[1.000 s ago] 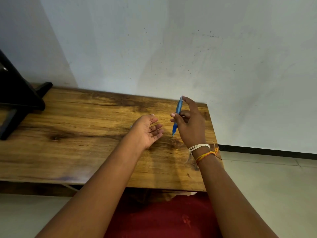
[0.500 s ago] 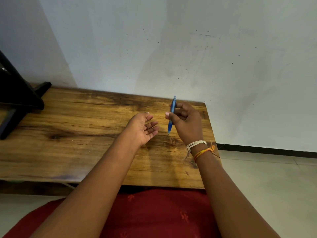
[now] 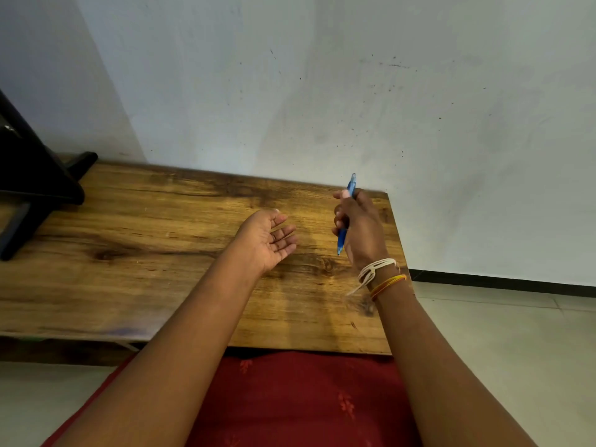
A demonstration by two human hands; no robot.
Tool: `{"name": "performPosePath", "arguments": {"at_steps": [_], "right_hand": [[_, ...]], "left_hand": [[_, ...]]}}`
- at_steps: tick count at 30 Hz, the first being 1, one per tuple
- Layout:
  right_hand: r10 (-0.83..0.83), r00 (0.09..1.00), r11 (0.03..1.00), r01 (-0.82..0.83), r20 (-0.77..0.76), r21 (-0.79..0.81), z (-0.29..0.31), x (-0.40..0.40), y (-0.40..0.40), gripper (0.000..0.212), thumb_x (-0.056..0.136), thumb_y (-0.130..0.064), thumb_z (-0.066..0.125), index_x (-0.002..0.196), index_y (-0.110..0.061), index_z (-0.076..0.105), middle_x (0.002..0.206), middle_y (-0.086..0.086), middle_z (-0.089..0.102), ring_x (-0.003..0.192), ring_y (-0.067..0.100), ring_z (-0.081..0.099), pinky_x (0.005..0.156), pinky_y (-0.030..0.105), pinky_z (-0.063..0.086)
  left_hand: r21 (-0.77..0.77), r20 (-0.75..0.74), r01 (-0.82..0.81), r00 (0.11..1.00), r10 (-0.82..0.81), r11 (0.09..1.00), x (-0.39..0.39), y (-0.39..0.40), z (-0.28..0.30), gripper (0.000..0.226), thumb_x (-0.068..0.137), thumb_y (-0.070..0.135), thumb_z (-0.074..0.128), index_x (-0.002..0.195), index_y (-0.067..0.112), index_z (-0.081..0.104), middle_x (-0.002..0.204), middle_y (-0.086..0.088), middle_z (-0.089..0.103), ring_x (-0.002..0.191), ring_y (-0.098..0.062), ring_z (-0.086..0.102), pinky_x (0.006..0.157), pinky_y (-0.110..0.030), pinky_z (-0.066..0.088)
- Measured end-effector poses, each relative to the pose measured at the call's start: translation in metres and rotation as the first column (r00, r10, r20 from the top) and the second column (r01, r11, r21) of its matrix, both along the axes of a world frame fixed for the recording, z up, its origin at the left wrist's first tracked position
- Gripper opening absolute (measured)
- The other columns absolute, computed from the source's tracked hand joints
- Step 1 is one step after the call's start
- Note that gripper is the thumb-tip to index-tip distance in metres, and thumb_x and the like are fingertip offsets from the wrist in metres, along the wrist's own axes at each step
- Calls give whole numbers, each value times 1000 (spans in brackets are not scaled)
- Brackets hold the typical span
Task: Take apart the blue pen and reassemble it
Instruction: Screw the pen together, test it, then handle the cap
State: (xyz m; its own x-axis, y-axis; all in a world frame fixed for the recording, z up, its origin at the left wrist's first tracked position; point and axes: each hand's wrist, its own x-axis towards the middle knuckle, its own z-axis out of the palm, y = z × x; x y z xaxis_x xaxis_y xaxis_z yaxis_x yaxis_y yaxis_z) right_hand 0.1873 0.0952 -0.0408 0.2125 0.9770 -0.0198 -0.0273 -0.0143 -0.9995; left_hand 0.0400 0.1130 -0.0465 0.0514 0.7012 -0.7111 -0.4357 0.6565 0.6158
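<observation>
While my right hand (image 3: 359, 227) grips the blue pen (image 3: 346, 217) nearly upright above the desk (image 3: 161, 253), my left hand (image 3: 269, 241) waits open and empty beside it; twisting one-handed could drop small parts.

Single head view, worn high, facing forward and down. Table (image 3: 161, 253) fills mid-frame, close; wall (image 3: 354, 91) across top; forearms enter from bottom edge.

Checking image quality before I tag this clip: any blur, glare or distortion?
Head view: blue pen and right hand slightly soft; wooden table shows mild sheen, no harsh glare; wide-angle bending at edges; soft arm shadows on the wood.
</observation>
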Motion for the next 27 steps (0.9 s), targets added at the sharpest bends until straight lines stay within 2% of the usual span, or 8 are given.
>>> {"name": "performPosePath", "arguments": {"at_steps": [3,7,18,27], "right_hand": [[12,987,998,-22,-162,-62,2,2,1,43,98,-48,36,75,-17,55,57,-6,39,52,9,33,54,24,30],[40,970,995,-61,-241,-80,4,3,0,54,94,-61,32,64,-18,48,50,-7,36,48,9,29,53,25,27],[4,920,986,-68,-391,-151,10,3,-2,54,93,-53,34,53,-18,37,45,-5,27,49,13,23,56,30,25],[-24,860,991,-47,-509,-126,14,4,-5,55,94,-56,33,58,-15,36,49,-2,26,52,14,23,57,30,24]], "left_hand": [[-5,5,-3,1000,3,1000,-1,-1,-1,19,95,24,48,88,10,60,89,-12,62,80,-25,60,90,-39,45],[-5,3,0,1000,0,1000,-2,-1,0,19,95,23,49,86,11,61,89,-12,63,81,-25,60,90,-39,44],[-2,1,-6,1000,6,1000,-5,-1,-1,21,95,25,48,85,12,61,88,-10,63,82,-25,60,87,-39,45],[-7,-3,-45,999,45,999,-11,-1,1,18,93,21,47,85,12,61,90,-8,63,83,-24,60,87,-38,45]]}}
